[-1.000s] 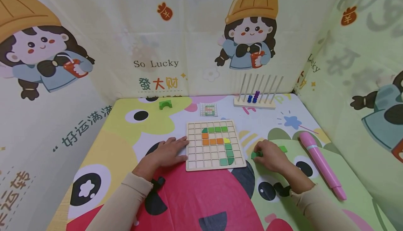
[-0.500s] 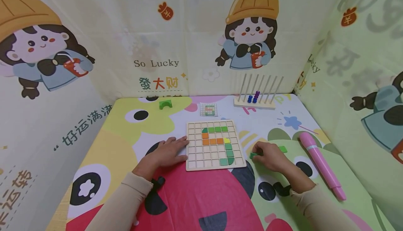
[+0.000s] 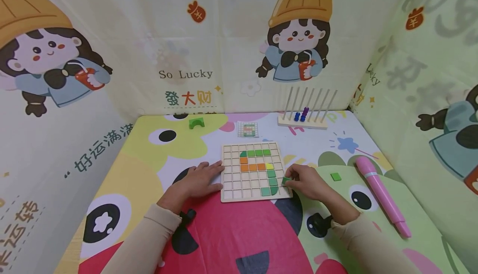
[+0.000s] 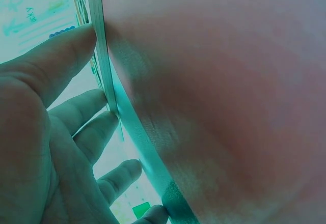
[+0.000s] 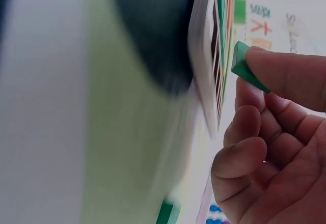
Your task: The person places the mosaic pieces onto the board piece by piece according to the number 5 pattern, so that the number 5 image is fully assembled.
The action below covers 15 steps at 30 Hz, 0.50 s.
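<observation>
A wooden grid board point(image 3: 233, 182) lies mid-table, with green, orange point(image 3: 253, 167) and yellow point(image 3: 269, 166) tiles forming a 5-like shape in its cells. My left hand point(image 3: 196, 180) rests on the table at the board's left side. Its fairly straight fingers and thumb touch that edge, as the left wrist view also shows. Over the board's right edge, my right hand point(image 3: 306, 182) pinches a dark green tile point(image 5: 247, 68) between thumb and forefinger. One light green tile point(image 3: 335, 176) lies on the cloth to the right.
Behind the board lies a small printed pattern card point(image 3: 247, 130). A peg rack point(image 3: 302, 122) with blue and purple beads stands at the back right. A green arch block point(image 3: 196, 123) sits at the back left; a pink pen-shaped object point(image 3: 382, 197) lies far right.
My right hand has picked the dark green tile up from the cloth and carried it left to the board's right edge. My left hand has stayed in place.
</observation>
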Each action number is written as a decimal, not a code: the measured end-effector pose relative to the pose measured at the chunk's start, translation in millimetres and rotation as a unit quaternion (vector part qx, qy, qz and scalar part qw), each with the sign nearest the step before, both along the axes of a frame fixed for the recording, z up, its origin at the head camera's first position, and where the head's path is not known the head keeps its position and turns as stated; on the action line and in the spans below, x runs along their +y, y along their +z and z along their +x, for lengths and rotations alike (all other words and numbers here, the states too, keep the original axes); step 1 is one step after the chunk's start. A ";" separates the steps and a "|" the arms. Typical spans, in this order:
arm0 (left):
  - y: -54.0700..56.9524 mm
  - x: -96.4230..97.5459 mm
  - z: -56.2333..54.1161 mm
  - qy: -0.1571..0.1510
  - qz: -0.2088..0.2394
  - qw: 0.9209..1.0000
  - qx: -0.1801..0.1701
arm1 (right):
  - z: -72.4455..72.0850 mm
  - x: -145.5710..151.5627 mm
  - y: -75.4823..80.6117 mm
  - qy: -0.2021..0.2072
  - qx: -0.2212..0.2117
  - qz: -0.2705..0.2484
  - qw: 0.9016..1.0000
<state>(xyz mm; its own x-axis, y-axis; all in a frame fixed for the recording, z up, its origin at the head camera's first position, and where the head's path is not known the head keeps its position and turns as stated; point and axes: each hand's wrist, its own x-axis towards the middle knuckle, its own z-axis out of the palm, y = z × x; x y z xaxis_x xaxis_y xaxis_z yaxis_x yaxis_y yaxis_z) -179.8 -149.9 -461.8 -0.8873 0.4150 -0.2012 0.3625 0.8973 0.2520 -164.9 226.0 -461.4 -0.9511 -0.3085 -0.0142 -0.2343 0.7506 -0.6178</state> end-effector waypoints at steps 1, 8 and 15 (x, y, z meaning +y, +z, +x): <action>0.0 0.1 -0.3 0.000 -0.001 1.000 0.000 | 0.1 -4.3 0.6 0.005 -0.007 -0.006 1.000; -0.2 1.4 -0.3 -0.003 0.000 1.000 0.000 | 2.4 -33.2 3.3 0.047 -0.031 -0.027 0.998; 0.7 1.1 0.1 0.002 -0.005 1.000 -0.005 | 1.5 -59.0 3.0 0.097 -0.028 -0.025 0.995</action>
<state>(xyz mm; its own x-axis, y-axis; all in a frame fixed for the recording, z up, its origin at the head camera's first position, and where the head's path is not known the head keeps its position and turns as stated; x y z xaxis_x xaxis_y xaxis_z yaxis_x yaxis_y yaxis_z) -179.7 -148.7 -461.2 -0.8870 0.4096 -0.2131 0.3568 0.9010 0.2469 -163.4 167.0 -458.4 -0.8717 -0.4879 -0.0446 -0.3365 0.6625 -0.6692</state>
